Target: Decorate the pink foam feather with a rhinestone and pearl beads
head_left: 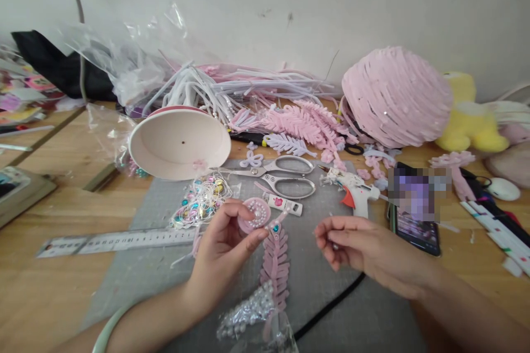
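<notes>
My left hand (226, 242) is closed at the upper end of a pink feather-shaped piece (276, 270), by its teal gem (276, 228) and pearls. Its index finger overlaps a small round pink dish of pearls (260, 210). To the right, my right hand (345, 240) is raised with its fingers curled together; a small pale speck shows between them, too small to name. A clear bag of pearls (248, 309) lies below my left hand. Silver scissors (290, 176) and a white tag (285, 204) lie beyond the dish.
On the grey mat (136, 276) are a ruler (124, 240), tangled gem strings (202, 201) and a glue gun (356, 193). A phone (416, 215) lies right. Behind stand a cream bowl (180, 143), pink stems (269, 85), a pink wrapped dome (395, 96) and a yellow toy (467, 116).
</notes>
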{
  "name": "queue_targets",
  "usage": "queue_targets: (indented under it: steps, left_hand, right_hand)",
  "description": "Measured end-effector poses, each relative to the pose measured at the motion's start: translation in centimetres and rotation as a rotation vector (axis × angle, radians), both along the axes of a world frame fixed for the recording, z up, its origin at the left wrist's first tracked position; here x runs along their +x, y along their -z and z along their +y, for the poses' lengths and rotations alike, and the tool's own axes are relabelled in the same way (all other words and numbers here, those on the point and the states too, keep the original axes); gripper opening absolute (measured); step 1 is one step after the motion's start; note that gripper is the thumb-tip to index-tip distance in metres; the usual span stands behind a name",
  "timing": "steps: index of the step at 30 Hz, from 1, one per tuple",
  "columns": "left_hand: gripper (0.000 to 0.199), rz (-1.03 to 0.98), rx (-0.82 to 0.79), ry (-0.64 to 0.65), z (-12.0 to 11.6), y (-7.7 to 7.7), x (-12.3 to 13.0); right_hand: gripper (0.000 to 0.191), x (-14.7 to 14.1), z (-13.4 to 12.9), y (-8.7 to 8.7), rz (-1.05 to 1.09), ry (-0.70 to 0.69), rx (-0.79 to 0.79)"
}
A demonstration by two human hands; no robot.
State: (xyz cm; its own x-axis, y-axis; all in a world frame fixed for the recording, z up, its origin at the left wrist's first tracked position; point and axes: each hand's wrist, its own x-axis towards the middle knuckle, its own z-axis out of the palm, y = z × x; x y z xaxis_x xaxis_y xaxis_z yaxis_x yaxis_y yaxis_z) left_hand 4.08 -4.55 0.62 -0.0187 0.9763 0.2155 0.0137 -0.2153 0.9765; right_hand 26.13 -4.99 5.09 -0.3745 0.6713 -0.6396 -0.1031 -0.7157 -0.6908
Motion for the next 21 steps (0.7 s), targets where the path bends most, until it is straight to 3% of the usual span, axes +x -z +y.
queue_targets:
  steps: [11,15,21]
  left_hand:
    - [0.019,0.012,0.021,-0.007,0.0,-0.3,-0.1]
    - [0.022,0.018,-0.002,-0.032,0.3,-0.6,-0.2]
    - [0.025,0.019,-0.002,-0.046,0.4,-0.8,-0.2]
  right_hand:
    - [0.03,-1.5,0.1,2.9,0.185,0.088,-0.105]
    - [0.024,-1.7,-0.2,2.5,0.156,0.167,-0.118]
    - [0.025,-1.5,-0.1,1.8,0.035,0.129,0.01]
